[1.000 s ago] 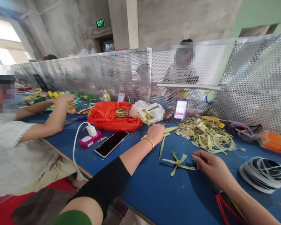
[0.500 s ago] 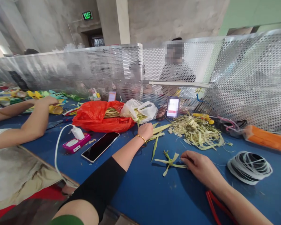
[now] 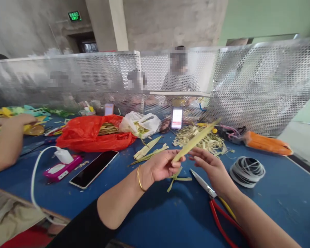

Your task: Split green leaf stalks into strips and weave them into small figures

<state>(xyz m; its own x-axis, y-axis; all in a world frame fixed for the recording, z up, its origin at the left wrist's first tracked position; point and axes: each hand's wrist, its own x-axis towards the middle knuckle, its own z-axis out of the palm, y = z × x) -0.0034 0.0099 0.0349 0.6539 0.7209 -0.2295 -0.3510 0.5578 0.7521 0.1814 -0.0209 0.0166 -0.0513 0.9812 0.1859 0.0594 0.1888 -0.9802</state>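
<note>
A long, pale yellow-green leaf strip is pinched at its lower end by my left hand, its tip slanting up to the right. My right hand hovers just beside the strip, fingers slightly curled and apart; whether a fingertip touches it is hard to tell. Below my left hand a small knotted leaf piece with several arms lies on the table, partly covered by the hand. Red-handled scissors rest under my right forearm. More leaf strips lie behind my left hand.
A blue table holds a shredded leaf pile, a thread coil, an orange packet, red and white bags, a phone and a pink power strip. A co-worker's arm is left; a perforated screen stands behind.
My left hand has picked up a leaf strip and brought it nearer. My right hand has let go of the knotted piece and moved up towards the strip. The view has turned right.
</note>
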